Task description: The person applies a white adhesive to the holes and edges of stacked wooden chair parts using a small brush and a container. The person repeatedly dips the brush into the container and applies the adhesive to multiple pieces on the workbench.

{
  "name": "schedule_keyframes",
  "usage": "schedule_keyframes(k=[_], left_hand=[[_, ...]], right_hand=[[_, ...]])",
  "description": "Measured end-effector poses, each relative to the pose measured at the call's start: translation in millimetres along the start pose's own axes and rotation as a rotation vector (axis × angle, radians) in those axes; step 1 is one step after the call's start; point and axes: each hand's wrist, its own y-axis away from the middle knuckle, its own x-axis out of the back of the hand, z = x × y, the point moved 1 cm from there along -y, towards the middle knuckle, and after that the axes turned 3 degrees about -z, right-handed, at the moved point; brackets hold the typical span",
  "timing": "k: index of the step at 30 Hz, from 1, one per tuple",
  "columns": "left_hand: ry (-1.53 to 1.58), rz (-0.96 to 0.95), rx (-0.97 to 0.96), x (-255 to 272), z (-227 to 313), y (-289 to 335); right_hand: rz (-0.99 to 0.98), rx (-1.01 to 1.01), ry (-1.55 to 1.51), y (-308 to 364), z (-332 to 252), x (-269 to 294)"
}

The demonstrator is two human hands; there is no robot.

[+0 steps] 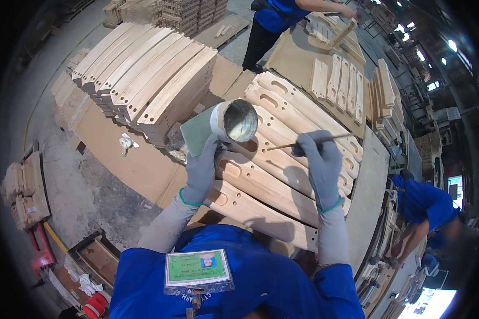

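My left hand (201,169), in a grey glove, is closed round a round can (216,121) tilted so its mouth faces me. Pale, smeared paste coats the can's inside. A flat green rectangular piece (196,134) shows beside the can; whether my hand grips it too is unclear. In my gloved right hand (323,165) a thin brown stick (283,146) is pinched, its tip at small holes in a wooden slat. Several curved pale wooden slats (279,181) lie side by side under both hands, each with an oval slot and small round holes near its end.
A tall stack of curved wooden boards (143,74) stands at the far left on cardboard (127,170). A small white roll (125,142) lies there. One co-worker (277,16) works at a far table with slats (343,80); another (426,204) bends at the right.
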Motion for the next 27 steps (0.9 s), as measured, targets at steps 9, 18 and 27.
schedule_keyframes(k=[9,18,27], left_hand=[[0.029,0.113,-0.034,-2,-9,-5],[-0.078,0.041,-0.062,6,-15,-6],[-0.054,0.027,-0.061,8,-15,-5]], right_hand=[[-0.180,0.094,0.439,-27,57,-13],[-0.146,0.112,0.498,-40,48,-11],[-0.289,0.229,0.655,-44,58,-11]])
